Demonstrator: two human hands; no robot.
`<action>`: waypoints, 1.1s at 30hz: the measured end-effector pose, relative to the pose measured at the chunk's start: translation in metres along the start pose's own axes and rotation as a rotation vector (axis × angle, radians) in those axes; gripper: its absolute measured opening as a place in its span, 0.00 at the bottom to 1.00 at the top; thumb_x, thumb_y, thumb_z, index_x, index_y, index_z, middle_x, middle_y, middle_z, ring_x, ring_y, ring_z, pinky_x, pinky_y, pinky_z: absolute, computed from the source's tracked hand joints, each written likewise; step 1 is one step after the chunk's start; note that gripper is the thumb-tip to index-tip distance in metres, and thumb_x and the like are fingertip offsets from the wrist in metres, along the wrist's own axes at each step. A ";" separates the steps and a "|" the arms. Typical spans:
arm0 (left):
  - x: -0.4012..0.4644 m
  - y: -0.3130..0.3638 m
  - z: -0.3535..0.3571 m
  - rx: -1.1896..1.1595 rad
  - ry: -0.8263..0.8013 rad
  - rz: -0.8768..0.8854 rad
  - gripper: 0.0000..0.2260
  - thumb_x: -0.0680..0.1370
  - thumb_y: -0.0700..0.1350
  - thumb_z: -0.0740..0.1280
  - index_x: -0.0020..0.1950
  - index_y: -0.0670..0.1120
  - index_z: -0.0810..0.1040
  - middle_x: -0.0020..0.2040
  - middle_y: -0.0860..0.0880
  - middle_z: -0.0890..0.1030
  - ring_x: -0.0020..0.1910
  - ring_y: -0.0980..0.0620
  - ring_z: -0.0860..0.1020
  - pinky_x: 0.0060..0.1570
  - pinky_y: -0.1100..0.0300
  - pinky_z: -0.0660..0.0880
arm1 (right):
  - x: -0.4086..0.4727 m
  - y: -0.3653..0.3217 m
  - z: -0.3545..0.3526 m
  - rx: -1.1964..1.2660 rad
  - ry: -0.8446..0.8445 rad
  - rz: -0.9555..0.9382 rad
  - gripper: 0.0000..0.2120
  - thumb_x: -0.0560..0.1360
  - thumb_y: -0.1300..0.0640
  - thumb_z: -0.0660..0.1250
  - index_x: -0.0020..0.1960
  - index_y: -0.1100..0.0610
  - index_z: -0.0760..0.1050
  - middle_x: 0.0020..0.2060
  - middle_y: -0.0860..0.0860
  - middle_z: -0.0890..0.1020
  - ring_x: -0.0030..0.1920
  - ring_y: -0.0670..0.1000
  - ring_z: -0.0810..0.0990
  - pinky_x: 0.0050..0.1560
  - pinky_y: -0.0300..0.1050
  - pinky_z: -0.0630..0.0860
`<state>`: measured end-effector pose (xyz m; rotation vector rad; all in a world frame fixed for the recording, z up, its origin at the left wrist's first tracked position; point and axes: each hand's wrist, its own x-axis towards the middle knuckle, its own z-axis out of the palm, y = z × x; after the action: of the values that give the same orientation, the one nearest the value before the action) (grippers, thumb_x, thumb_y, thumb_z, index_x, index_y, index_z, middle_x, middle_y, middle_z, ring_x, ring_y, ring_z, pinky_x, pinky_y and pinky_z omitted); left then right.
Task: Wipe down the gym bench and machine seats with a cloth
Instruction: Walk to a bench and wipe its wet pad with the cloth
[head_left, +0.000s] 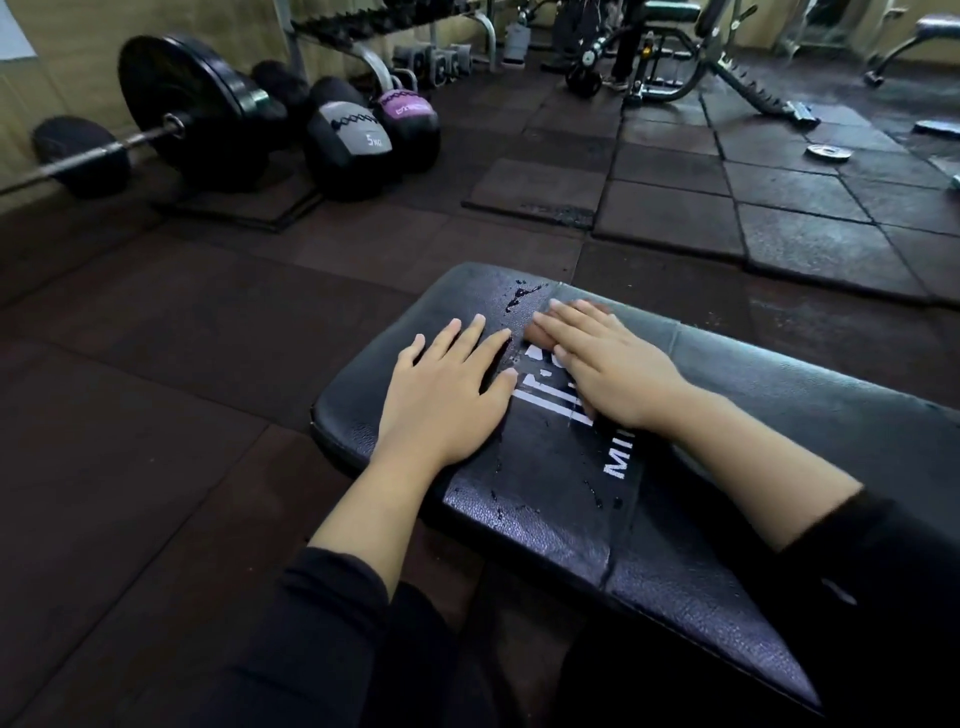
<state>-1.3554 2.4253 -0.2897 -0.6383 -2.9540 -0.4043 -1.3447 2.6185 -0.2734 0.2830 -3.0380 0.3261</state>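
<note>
Taking the bench (701, 415) as the landmark and reading leftward to rightward: far off its left end, against the wall, lie a barbell (171, 124) and two medicine balls (345, 140). The left hand (447, 395) lies flat on the bench's left end, fingers straight and spread, holding nothing. Just right of it the right hand (608, 364) presses down with straight fingers over the white logo; a reddish scrap shows under its fingertips, perhaps the cloth, though I cannot tell. The pad looks like firm cushion under slick, cracked vinyl, with flaked patches near both hands. It is probably heavy and steady, so it needs no holding, only flat, gentle strokes that avoid lifting the torn skin.
</note>
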 end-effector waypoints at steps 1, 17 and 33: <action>0.000 0.000 0.000 0.002 -0.001 0.001 0.23 0.82 0.58 0.49 0.78 0.60 0.54 0.79 0.57 0.50 0.78 0.57 0.47 0.75 0.53 0.45 | 0.012 -0.005 0.001 0.012 -0.009 0.007 0.22 0.83 0.53 0.48 0.76 0.49 0.52 0.77 0.47 0.52 0.76 0.48 0.47 0.74 0.45 0.43; -0.002 -0.001 0.001 0.011 -0.002 0.005 0.23 0.82 0.58 0.48 0.78 0.59 0.54 0.79 0.56 0.51 0.78 0.56 0.47 0.75 0.53 0.44 | -0.021 -0.011 0.001 -0.027 0.056 0.048 0.22 0.82 0.55 0.49 0.76 0.52 0.53 0.76 0.48 0.53 0.76 0.49 0.48 0.73 0.43 0.43; 0.000 -0.004 -0.002 -0.070 -0.006 0.005 0.22 0.82 0.57 0.51 0.77 0.59 0.58 0.79 0.58 0.53 0.77 0.58 0.49 0.75 0.53 0.45 | -0.044 -0.017 -0.003 0.015 0.067 0.052 0.22 0.82 0.56 0.52 0.75 0.50 0.55 0.76 0.48 0.55 0.76 0.50 0.50 0.72 0.38 0.40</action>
<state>-1.3566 2.4211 -0.2883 -0.6558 -2.9542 -0.5082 -1.2977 2.6105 -0.2710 0.1907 -2.9820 0.3547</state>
